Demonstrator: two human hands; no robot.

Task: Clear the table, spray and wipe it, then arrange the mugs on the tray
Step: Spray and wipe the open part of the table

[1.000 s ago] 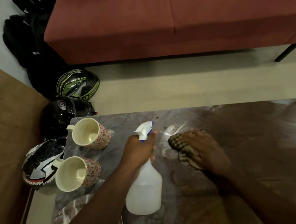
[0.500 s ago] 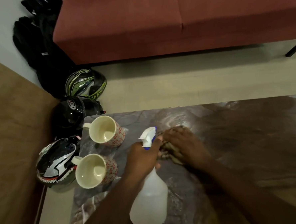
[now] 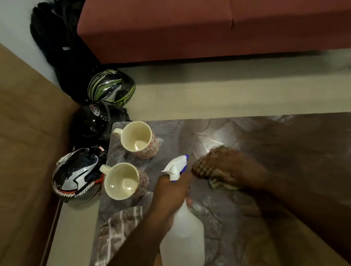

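While my left hand [image 3: 170, 194] gripped the spray bottle [image 3: 182, 241], my right hand [image 3: 232, 166] pressed the checked cloth [image 3: 201, 169] flat onto the tabletop [image 3: 294, 146]. Two mugs [image 3: 138, 140] stood near its left edge.

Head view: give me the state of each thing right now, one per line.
Left hand: grips spray bottle neck.
Spray bottle: held above the table, nozzle pointing away.
Right hand: presses cloth on table.
Cloth: bunched under the hand.
Far mug: upright, empty.
Near mug: upright, empty.
Table: streaked.
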